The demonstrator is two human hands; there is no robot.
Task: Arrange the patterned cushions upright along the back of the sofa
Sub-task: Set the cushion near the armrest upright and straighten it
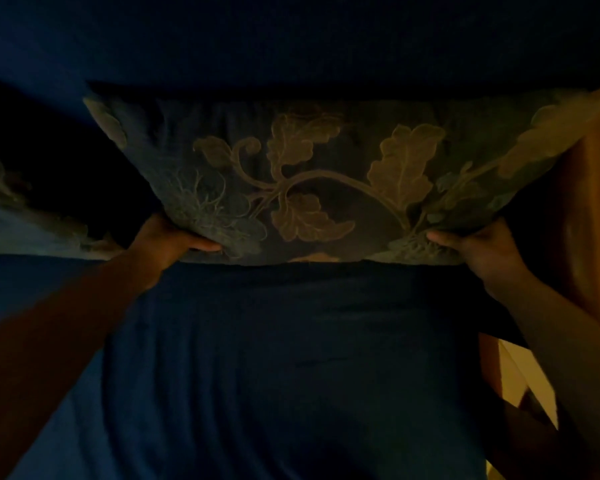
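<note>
A patterned cushion (326, 174) with pale leaves and vines on dark fabric leans against the dark blue sofa back (291, 46), its lower edge on the blue seat (291, 358). My left hand (167, 242) grips its lower left corner. My right hand (478, 249) grips its lower right corner. A second patterned cushion (11, 202) shows partly at the left edge, beside the first one. The scene is very dim.
A wooden sofa arm or side panel (593, 220) rises at the right, touching the cushion's upper right corner. Pale floor (530, 382) shows below it at the lower right. The blue seat cover is wrinkled in front of me.
</note>
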